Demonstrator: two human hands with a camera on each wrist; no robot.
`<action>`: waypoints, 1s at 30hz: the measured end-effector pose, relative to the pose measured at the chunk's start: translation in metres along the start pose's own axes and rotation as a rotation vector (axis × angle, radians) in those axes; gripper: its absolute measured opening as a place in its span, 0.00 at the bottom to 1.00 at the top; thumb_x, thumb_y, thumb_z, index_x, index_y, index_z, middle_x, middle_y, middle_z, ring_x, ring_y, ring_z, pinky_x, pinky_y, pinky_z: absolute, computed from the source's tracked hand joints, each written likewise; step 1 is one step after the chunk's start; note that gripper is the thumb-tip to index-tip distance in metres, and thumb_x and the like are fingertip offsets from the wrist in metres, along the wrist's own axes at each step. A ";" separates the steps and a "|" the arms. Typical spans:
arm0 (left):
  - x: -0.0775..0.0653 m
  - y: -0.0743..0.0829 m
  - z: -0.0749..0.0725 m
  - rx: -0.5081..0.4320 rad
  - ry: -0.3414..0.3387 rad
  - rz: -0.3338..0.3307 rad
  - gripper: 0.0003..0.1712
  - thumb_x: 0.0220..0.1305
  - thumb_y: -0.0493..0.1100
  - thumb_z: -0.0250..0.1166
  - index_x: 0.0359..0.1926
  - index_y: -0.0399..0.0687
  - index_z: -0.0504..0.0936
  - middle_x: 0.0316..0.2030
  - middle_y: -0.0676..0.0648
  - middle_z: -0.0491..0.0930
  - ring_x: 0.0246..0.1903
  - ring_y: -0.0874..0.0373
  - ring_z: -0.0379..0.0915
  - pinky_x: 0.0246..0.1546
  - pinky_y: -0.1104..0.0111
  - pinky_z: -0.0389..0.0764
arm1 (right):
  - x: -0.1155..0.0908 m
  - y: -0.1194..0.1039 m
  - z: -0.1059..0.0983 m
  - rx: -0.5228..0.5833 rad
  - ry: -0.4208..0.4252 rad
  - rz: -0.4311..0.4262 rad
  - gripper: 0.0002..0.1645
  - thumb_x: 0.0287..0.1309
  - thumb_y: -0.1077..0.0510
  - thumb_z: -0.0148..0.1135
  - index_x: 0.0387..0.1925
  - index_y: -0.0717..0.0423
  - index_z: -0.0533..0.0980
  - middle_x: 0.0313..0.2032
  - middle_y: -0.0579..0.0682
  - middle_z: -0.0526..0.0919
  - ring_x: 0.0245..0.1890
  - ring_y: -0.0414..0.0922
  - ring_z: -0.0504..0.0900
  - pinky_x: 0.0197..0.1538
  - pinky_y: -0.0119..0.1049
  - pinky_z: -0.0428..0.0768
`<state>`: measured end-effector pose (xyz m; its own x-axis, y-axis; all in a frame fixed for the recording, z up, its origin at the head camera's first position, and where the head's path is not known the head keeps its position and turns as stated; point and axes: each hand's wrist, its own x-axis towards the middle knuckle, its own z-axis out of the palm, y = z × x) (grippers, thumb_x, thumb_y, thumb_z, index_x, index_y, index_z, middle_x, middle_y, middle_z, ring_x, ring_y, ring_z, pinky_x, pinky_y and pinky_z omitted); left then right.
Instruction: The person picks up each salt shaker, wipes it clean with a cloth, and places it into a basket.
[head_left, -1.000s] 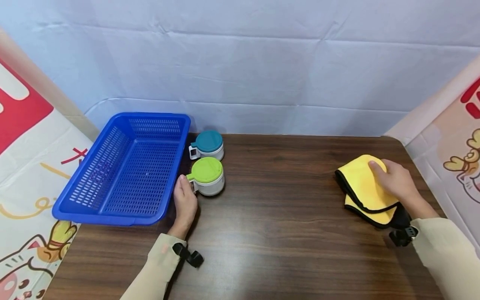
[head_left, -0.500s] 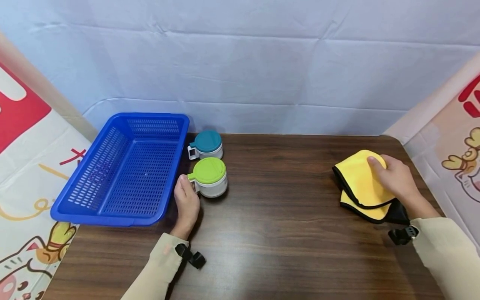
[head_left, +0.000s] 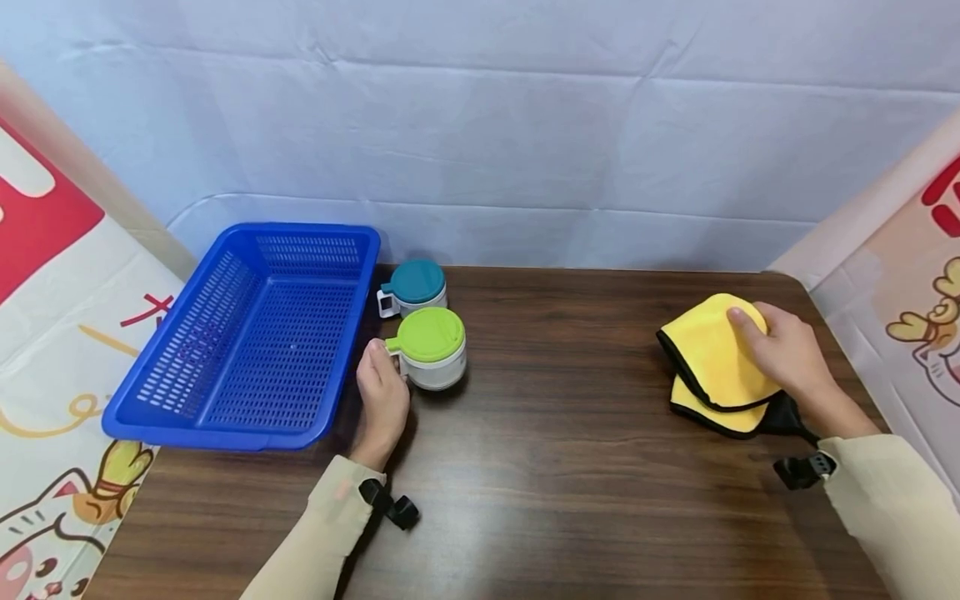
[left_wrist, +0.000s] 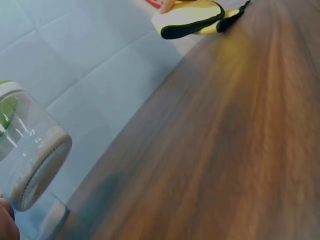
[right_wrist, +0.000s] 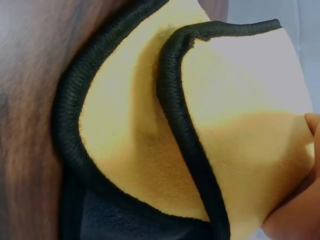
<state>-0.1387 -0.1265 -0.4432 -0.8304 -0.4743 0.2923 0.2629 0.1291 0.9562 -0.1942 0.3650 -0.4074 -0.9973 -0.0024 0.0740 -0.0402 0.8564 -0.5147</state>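
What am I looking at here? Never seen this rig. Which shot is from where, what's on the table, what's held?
There's no robot: each grip is a person's bare hand. The wide picture comes from a camera worn on the head, looking forward and down. The other two come from the left wrist camera and the right wrist camera.

On the wooden table, a blue basket sits at the left, with a teal-lidded jar beside its far end.

The left grip holds a green-lidded jar on its handle side; its underside shows in the left wrist view, so it appears lifted. The right grip pinches a yellow cloth with black edging, seen close up from the right wrist.
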 end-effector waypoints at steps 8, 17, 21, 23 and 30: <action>0.010 -0.028 0.019 -0.005 0.006 0.003 0.22 0.80 0.37 0.41 0.27 0.26 0.63 0.20 0.52 0.61 0.20 0.63 0.59 0.22 0.75 0.62 | -0.003 -0.020 -0.002 0.052 0.110 -0.080 0.26 0.76 0.45 0.51 0.53 0.65 0.76 0.31 0.61 0.81 0.19 0.39 0.72 0.25 0.31 0.69; 0.013 -0.017 0.040 -0.057 -0.023 0.000 0.22 0.81 0.40 0.43 0.23 0.42 0.63 0.19 0.53 0.61 0.20 0.61 0.60 0.22 0.73 0.64 | -0.005 -0.046 -0.002 0.071 0.181 -0.163 0.21 0.74 0.49 0.56 0.49 0.63 0.79 0.27 0.55 0.80 0.19 0.38 0.69 0.24 0.28 0.65; 0.013 -0.010 0.050 -0.070 -0.045 0.001 0.22 0.81 0.40 0.43 0.23 0.44 0.63 0.19 0.53 0.60 0.20 0.61 0.60 0.23 0.73 0.64 | -0.007 -0.055 -0.001 0.088 0.178 -0.186 0.20 0.73 0.50 0.57 0.51 0.65 0.79 0.24 0.53 0.79 0.16 0.37 0.70 0.21 0.28 0.66; 0.013 -0.006 0.054 -0.078 -0.060 -0.010 0.23 0.81 0.41 0.42 0.23 0.44 0.63 0.19 0.53 0.60 0.21 0.61 0.60 0.24 0.73 0.65 | -0.008 -0.059 0.000 0.089 0.180 -0.195 0.20 0.73 0.51 0.57 0.51 0.65 0.79 0.23 0.53 0.79 0.16 0.37 0.70 0.20 0.28 0.66; 0.010 0.006 0.066 -0.098 -0.118 -0.033 0.23 0.82 0.42 0.41 0.26 0.36 0.63 0.19 0.52 0.59 0.21 0.61 0.59 0.24 0.72 0.64 | -0.012 -0.074 0.001 0.088 0.207 -0.206 0.17 0.69 0.50 0.61 0.46 0.61 0.81 0.20 0.49 0.76 0.15 0.39 0.68 0.18 0.29 0.65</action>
<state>-0.1779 -0.0736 -0.4331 -0.8898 -0.3704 0.2665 0.2766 0.0268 0.9606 -0.1794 0.3007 -0.3711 -0.9341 -0.0587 0.3522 -0.2546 0.8009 -0.5419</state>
